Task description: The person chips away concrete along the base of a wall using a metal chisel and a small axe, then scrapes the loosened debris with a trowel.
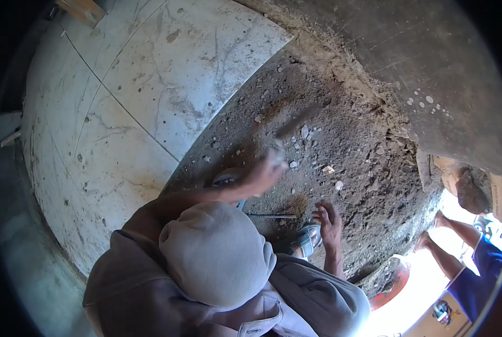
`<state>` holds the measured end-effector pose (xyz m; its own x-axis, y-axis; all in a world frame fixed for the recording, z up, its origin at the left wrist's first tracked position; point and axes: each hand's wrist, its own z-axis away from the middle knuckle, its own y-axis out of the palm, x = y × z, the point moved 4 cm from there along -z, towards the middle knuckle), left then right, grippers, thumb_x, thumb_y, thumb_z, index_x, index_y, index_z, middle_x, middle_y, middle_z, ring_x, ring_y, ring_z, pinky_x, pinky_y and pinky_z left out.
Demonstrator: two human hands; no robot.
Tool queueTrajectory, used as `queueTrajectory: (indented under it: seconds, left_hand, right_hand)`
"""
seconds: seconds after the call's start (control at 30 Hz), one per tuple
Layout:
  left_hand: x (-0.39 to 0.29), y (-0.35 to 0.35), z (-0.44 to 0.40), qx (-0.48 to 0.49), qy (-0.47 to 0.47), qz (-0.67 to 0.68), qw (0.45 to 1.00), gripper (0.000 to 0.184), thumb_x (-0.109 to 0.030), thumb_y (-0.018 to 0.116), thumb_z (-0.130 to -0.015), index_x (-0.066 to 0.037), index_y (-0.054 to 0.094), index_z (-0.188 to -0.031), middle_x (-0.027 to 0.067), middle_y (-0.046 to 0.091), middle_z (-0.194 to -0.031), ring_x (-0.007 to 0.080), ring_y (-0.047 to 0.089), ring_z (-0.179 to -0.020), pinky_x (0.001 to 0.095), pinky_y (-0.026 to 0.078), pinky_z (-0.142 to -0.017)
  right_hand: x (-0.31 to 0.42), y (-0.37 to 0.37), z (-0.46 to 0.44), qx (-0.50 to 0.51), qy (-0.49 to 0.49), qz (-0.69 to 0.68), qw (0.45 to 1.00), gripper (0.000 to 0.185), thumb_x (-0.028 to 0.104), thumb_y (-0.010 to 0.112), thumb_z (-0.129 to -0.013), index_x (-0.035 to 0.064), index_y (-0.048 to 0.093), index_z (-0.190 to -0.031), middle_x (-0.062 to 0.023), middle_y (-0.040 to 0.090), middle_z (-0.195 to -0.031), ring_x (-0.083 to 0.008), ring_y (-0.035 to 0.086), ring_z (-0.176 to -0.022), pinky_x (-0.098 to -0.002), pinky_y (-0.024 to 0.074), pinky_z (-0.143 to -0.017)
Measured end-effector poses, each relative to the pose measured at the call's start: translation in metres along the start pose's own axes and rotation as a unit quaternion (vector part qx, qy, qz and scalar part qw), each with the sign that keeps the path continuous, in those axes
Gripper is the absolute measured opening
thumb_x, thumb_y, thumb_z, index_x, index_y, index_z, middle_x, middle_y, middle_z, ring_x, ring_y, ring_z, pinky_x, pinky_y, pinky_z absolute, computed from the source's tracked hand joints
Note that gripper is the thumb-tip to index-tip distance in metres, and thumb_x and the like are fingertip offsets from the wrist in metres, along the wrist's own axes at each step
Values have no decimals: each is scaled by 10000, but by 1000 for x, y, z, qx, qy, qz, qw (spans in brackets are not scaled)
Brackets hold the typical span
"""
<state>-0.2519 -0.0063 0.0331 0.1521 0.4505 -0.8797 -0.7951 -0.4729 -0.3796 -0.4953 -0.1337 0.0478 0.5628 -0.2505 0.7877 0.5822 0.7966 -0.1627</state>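
Note:
My left hand [267,174] reaches out over the loose soil [352,157], its fingers closed around the near end of a hand tool. The tool's dark, narrow blade [300,121] points up and to the right; motion blurs it, so its exact kind is unclear. My right hand [329,223] hovers above the soil, fingers loosely bent and apart, with nothing in it. Close to it are a sandalled foot [305,241] and a thin metal rod [271,216] lying on the ground. Another sandal [225,180] shows partly beneath my left forearm.
Pale marbled tiles [144,84] border the soil on the left. A dark slab [431,67] lies at upper right. Small stones [304,131] dot the soil. At right, another person's bare legs [448,264] stand near a reddish pan [394,286]. Wood [82,11] rests on the tiles.

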Motion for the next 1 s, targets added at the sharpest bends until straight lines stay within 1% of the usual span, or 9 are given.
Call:
queueTrajectory:
  seconds: [0.1, 0.23, 0.37, 0.43, 0.57, 0.7, 0.77, 0.83, 1.0]
  left_hand:
    - [47, -62, 11, -74, -165, -94, 979, 419, -327, 522, -898, 19, 386, -1091, 178, 593, -735, 269, 612, -625, 423, 453, -514]
    - [47, -61, 19, -145, -70, -210, 964, 415, -336, 517, -901, 24, 397, -1069, 206, 604, -768, 287, 626, -638, 423, 468, -521]
    - [1, 19, -15, 111, -151, -86, 978, 462, -352, 506, -904, 41, 378, -1109, 259, 585, -797, 304, 634, -693, 433, 478, -564]
    - [-1, 82, -22, 140, -20, -96, 985, 477, -347, 502, -907, 59, 365, -1115, 285, 571, -869, 317, 630, -724, 437, 477, -591]
    - [-11, 142, 0, 144, -3, 54, 988, 446, -346, 445, -938, 44, 364, -1136, 320, 515, -1025, 371, 579, -938, 429, 457, -755]
    - [31, 154, 31, 237, -65, 173, 954, 435, -242, 372, -975, -18, 282, -1336, 194, 422, -1306, 284, 433, -1209, 396, 384, -958]
    - [16, 125, 42, 218, -29, 424, 879, 529, -204, 351, -981, -19, 143, -1430, 148, 311, -1415, 230, 316, -1301, 337, 289, -1058]
    - [6, 82, 45, 245, 37, 191, 950, 571, -187, 353, -978, 3, 82, -1443, 136, 205, -1472, 197, 208, -1358, 308, 198, -1102]
    - [9, 15, 50, 359, -14, 27, 933, 502, -139, 384, -955, 31, 235, -1403, 151, 482, -1297, 223, 451, -1219, 369, 334, -1017]
  right_hand:
    - [-24, 4, 11, -1, 6, -34, 999, 354, 287, 525, -933, -8, 532, -1128, -103, 606, -1004, -168, 618, -818, -275, 506, -709]
    - [-46, 12, 28, 2, 62, -53, 997, 421, 314, 537, -925, -15, 498, -1186, -115, 597, -1043, -177, 619, -838, -293, 516, -732]
    - [-30, 21, 18, 35, 60, -15, 997, 462, 338, 553, -915, -4, 479, -1217, -115, 594, -1056, -188, 615, -861, -304, 512, -744]
    - [-16, 24, 6, 28, 75, -137, 987, 501, 353, 566, -906, 4, 454, -1247, -109, 581, -1114, -192, 604, -929, -303, 499, -777]
    - [15, 32, -11, 19, 131, -201, 971, 578, 480, 435, -936, 64, 373, -1333, -130, 522, -1202, -238, 553, -1043, -384, 449, -890]
    - [12, 62, -12, 1, 123, -270, 955, 595, 481, 332, -966, 83, 254, -1401, -114, 397, -1321, -241, 469, -1153, -398, 391, -966]
    - [27, 74, -12, -28, 76, -249, 965, 513, 404, 351, -984, 37, 338, -1343, -116, 425, -1286, -218, 403, -1201, -337, 359, -980]
    - [5, 85, -29, 33, 8, -255, 966, 426, 311, 380, -979, 44, 376, -1311, -97, 482, -1199, -189, 449, -1103, -312, 364, -955]
    - [34, 81, -38, 155, -89, 62, 982, 401, 383, 435, -951, 70, 504, -1191, -137, 583, -1085, -234, 548, -1022, -363, 430, -873]
